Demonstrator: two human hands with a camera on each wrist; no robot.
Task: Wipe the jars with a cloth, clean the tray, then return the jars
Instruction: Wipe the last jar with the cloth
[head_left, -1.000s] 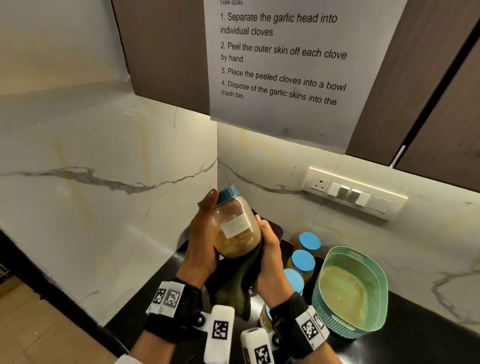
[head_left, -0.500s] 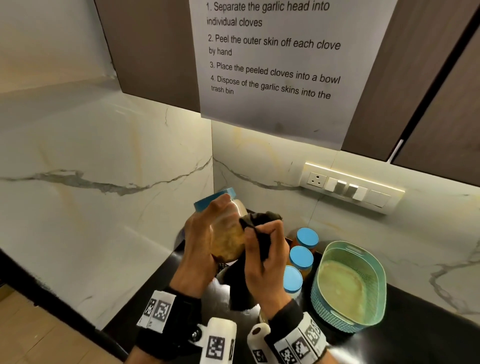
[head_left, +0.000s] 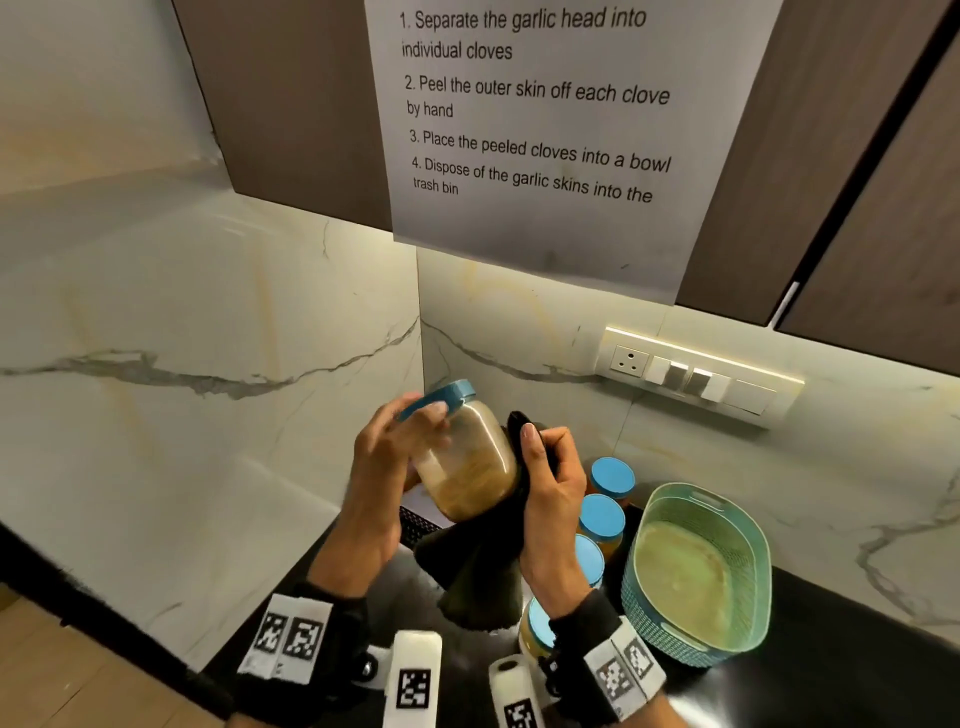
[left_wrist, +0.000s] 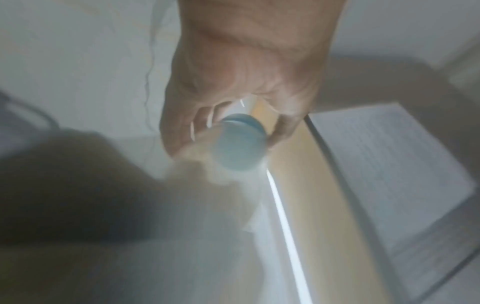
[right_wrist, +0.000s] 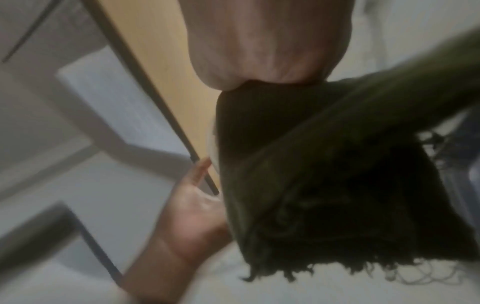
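My left hand (head_left: 400, 447) grips a clear jar (head_left: 470, 467) with a blue lid (head_left: 441, 397) and tan contents, held tilted in the air above the counter. My right hand (head_left: 548, 467) holds a dark cloth (head_left: 483, 566) against the jar's right side, with the cloth hanging below it. The left wrist view is blurred and shows the blue lid (left_wrist: 240, 142) between my fingers. In the right wrist view the dark cloth (right_wrist: 324, 174) fills the middle. Several blue-lidded jars (head_left: 602, 514) stand on the black counter behind my right hand. The tray is not clearly visible.
A teal basket (head_left: 696, 571) with a mesh wall stands on the black counter (head_left: 841, 675) at the right. Marble walls meet in a corner behind the jars. A socket and switch panel (head_left: 696, 376) is on the right wall. Cabinets and a paper sheet (head_left: 545, 130) hang overhead.
My right hand with the cloth moved from under the jar up over its right side. The jar turned in my left hand, so its label no longer faces me.
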